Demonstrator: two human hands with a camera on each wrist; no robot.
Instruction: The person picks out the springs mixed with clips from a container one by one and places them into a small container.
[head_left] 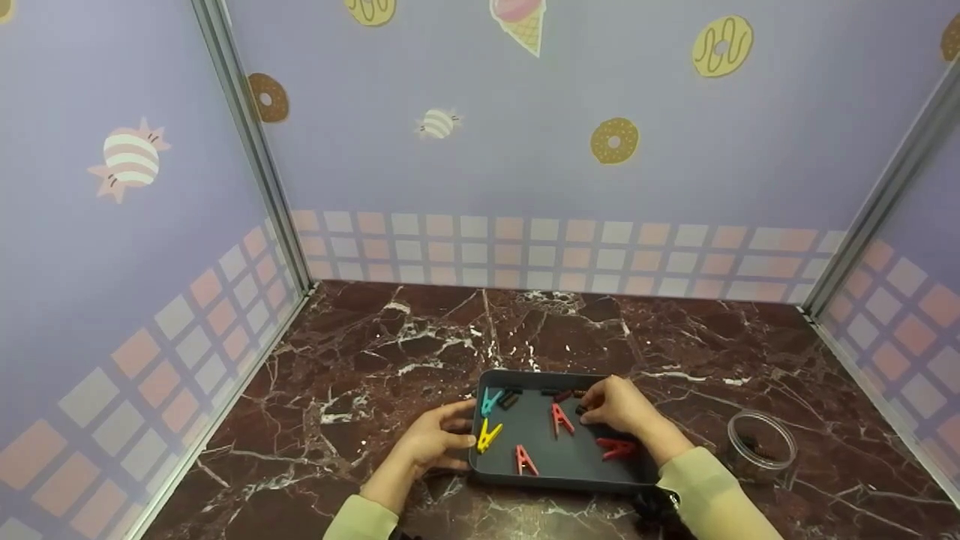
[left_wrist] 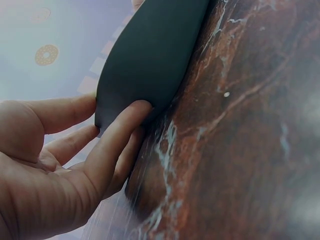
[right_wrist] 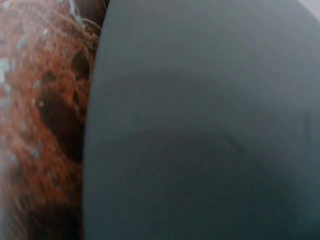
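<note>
We see a dark grey tray [head_left: 555,461] on the marbled worktop [head_left: 375,330], in the lower middle of the frame; the left hand [head_left: 431,442] touches its left side, and the left wrist view shows the fingers spread and rather straight against the outer wall and rim, so this grip is not clenched; the right hand [head_left: 626,405] is over the upper right part of the tray, where its grip pinches a small dark piece [head_left: 580,410] between thumb and fingers.

Inside the tray, a blue clip [head_left: 487,405] lies at the upper left, with a yellow clip [head_left: 484,441] just below it; one red clip [head_left: 557,414] lies near the fingertips of the right hand, a second red clip [head_left: 522,456] is near the lower rim, and a darker red clip [head_left: 619,449] is at the lower right, below the right wrist; small dark cylinders [head_left: 508,398] lie beside the blue clip, and brownish ones [head_left: 564,395] lie along the upper rim.

At the right of the frame we find a round clear jar [head_left: 761,442] with dark contents, which we cannot identify; both sleeves are pale green.
</note>
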